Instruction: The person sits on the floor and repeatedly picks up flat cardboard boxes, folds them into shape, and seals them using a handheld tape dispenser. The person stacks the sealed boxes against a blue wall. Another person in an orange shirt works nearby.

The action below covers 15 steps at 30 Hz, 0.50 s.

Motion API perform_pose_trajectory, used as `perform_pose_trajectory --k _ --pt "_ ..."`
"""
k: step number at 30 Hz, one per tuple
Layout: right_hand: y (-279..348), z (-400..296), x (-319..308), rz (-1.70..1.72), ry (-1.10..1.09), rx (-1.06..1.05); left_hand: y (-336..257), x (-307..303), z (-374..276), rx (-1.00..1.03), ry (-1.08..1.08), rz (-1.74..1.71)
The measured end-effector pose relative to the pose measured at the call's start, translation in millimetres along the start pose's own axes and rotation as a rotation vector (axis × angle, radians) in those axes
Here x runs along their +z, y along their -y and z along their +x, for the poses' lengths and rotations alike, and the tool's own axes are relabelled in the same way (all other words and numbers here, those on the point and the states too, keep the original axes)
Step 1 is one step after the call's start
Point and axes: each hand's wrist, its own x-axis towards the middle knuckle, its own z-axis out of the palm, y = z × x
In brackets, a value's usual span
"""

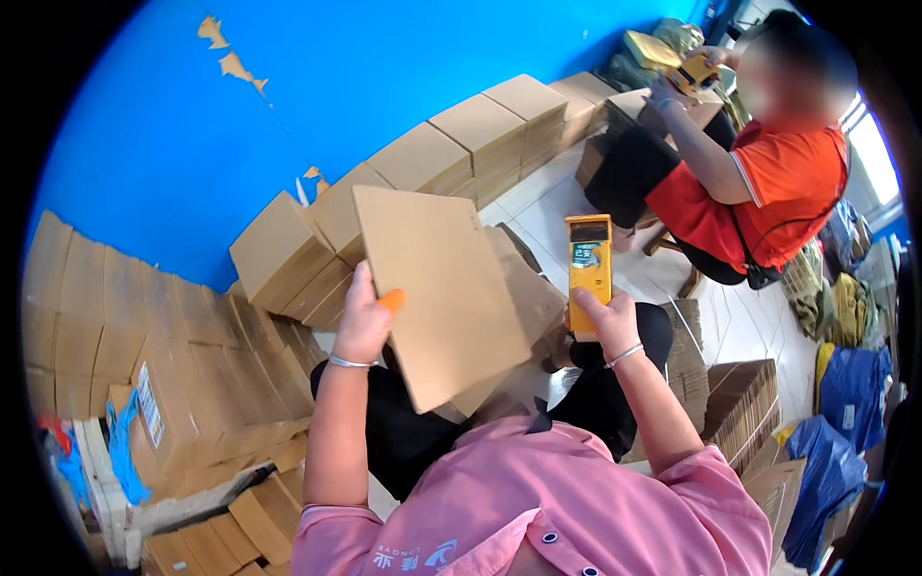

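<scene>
My left hand (366, 317) grips the left edge of a flat brown cardboard panel (446, 295), with an orange finger cot (392, 300) on the thumb. The panel is tilted above my lap, and small dark printed marks show near its upper right corner. In my right hand (609, 317) is a yellow box-shaped handheld device (591, 270) with a dark window and a torn green label bearing writing. What kind of device it is cannot be told for certain. The device is to the right of the panel, apart from it. More cardboard (529, 288) lies partly hidden behind the panel.
Stacks of flat cartons (418, 158) line the blue wall (324, 72). More cartons (216, 381) are piled at left. Carton bundles (742, 396) and blue plastic sacks (825, 461) lie at right. A co-worker (785, 187) sits at upper right, holding a similar yellow device (693, 75).
</scene>
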Motion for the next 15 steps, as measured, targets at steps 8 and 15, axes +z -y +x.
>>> perform_pose_trajectory --k 8,15 --pt "27 -5 72 -0.022 0.306 0.010 -21 47 -16 0.137 -0.137 0.729" --pt "28 -13 101 -0.524 0.389 -0.148 8 49 9 -0.295 0.017 -0.025"
